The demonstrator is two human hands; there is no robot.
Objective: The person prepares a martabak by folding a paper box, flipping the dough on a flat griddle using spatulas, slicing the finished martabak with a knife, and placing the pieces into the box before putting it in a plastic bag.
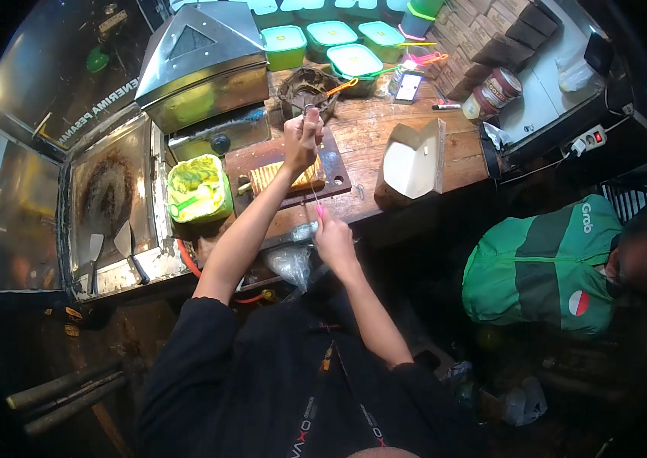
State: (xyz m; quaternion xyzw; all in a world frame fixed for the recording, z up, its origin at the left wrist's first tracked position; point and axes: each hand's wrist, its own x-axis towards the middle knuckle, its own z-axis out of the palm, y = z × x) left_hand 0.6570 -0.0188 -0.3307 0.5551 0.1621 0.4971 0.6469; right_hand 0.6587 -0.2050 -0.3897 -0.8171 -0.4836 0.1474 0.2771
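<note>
A toasted loaf of bread with browned stripes (pixel 263 176) lies on a wooden cutting board (pixel 337 157). My right hand (pixel 335 240) grips the pink handle of a thin knife (pixel 316 199), whose blade points away from me at the loaf's near right side. Above the board, my left hand (pixel 302 140) is closed around what looks like a metal utensil (pixel 308 107); most of it is hidden by the fingers. Left of the board stands a tub of yellow-green spread (pixel 200 186) with a green-handled tool in it. An open cardboard food box (pixel 409 163) sits to the right.
A flat griddle (pixel 111 183) with two metal spatulas (pixel 128 252) lies left. Behind the board are a dark-stained bowl (pixel 300 86), several lidded containers (pixel 332 34) and a lit phone (pixel 408 87). Jars (pixel 498 89) stand at right. A person in a green jacket (pixel 541 263) is nearby.
</note>
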